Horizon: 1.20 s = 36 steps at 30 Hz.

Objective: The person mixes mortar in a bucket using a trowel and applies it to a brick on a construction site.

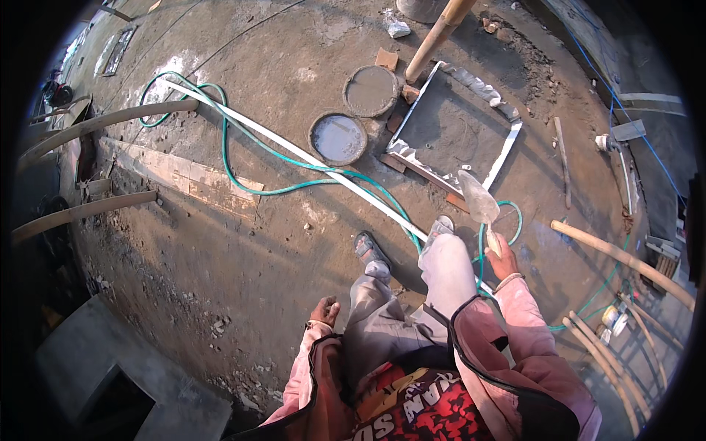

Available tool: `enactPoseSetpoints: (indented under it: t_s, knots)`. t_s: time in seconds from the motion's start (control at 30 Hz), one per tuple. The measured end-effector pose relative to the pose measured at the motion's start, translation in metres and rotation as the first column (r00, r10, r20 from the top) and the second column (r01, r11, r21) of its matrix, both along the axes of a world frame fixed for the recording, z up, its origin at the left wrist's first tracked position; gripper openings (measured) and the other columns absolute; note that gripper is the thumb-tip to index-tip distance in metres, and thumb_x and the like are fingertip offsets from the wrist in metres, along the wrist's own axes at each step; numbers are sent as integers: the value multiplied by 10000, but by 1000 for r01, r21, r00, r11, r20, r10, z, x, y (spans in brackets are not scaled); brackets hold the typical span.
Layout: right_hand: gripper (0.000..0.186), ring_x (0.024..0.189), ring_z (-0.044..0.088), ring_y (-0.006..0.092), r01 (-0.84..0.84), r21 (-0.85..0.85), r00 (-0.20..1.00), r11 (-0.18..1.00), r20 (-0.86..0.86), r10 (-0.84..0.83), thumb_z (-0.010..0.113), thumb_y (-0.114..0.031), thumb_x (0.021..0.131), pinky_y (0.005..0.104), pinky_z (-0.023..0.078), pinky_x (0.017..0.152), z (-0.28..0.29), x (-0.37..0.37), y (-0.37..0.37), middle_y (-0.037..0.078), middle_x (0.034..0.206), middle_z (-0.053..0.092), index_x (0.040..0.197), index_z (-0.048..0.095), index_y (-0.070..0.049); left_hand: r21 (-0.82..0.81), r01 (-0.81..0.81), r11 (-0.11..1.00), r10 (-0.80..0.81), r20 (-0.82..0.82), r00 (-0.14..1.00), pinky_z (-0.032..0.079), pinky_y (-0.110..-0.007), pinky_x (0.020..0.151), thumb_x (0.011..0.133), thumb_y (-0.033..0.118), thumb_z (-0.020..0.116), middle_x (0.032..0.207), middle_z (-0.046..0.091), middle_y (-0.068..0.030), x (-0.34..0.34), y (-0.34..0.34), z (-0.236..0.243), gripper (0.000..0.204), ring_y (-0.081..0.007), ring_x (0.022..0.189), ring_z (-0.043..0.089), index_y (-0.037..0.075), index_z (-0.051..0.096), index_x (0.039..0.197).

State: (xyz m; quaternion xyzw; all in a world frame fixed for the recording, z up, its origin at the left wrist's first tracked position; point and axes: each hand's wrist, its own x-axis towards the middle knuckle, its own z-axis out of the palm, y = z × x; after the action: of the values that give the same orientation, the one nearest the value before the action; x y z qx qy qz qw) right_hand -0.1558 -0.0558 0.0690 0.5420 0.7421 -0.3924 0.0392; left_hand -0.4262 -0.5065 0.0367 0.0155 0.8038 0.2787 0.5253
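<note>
My right hand (501, 261) grips the handle of a trowel (478, 200), its grey blade pointing away from me. The blade's tip lies in view over the near right side of a shallow square frame (507, 149) with white edges. Inside that frame is a grey, wet-looking mix (452, 121). My left hand (325, 312) hangs beside my left leg with its fingers loosely curled and nothing visible in them. Just left of the frame stand a round tub of grey mix (371, 91) and a second tub holding cloudy liquid (338, 139).
A green hose (279, 190) loops across the ground, crossing a long white strip (287, 145) by my feet. A thick bamboo pole (441, 37) stands behind the frame. More poles (625, 261) lie at the right, and curved poles (110, 125) reach in from the left near a plank (184, 176).
</note>
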Motion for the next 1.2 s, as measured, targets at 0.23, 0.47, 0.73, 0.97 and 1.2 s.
enactPoseSetpoints:
  t_s: [0.23, 0.47, 0.73, 0.97, 1.2]
  knots:
    - [526, 1039, 570, 372, -182, -106, 977, 978, 94, 192, 643, -174, 747, 423, 456, 883, -37, -85, -58, 199, 1134, 595, 1245, 496, -87, -38, 12, 999, -10, 56, 998, 468, -342, 870, 886, 329, 584, 1074, 640, -169, -69, 13, -41, 414, -265, 1021, 615, 49, 542, 1188]
    - [534, 1053, 556, 386, -210, -142, 965, 967, 132, 228, 625, -188, 766, 440, 443, 900, -122, -208, -60, 218, 1137, 582, 1271, 479, -95, 108, 0, 994, -16, 146, 989, 481, -321, 809, 894, 330, 570, 972, 655, -110, -139, 88, -88, 330, -212, 903, 629, 75, 598, 1101]
    - [433, 991, 593, 396, -466, -275, 680, 841, 496, 539, 478, -220, 864, 494, 464, 852, -180, -383, 38, 231, 1049, 607, 1290, 455, -145, 100, 163, 982, -176, 141, 974, 489, -339, 814, 894, 338, 565, 1012, 638, -149, -241, 146, -70, 361, -248, 918, 634, 60, 570, 1124]
    - [338, 945, 631, 353, -593, -373, 463, 714, 567, 681, 429, -92, 864, 445, 516, 789, -264, -475, 30, 213, 1003, 635, 1183, 533, -46, 192, 799, 570, -806, 320, 499, 477, -398, 840, 832, 362, 628, 1120, 602, -141, -301, 83, -53, 388, -300, 954, 617, 94, 590, 1110]
    - [446, 968, 609, 373, 115, -279, 849, 953, 525, 52, 576, -191, 729, 430, 499, 783, -366, -504, -67, 268, 1030, 611, 1114, 541, 31, 300, 952, 64, -967, 256, -16, 449, -433, 860, 831, 364, 587, 1088, 598, -108, -410, 42, 9, 309, -283, 996, 596, 136, 604, 1038]
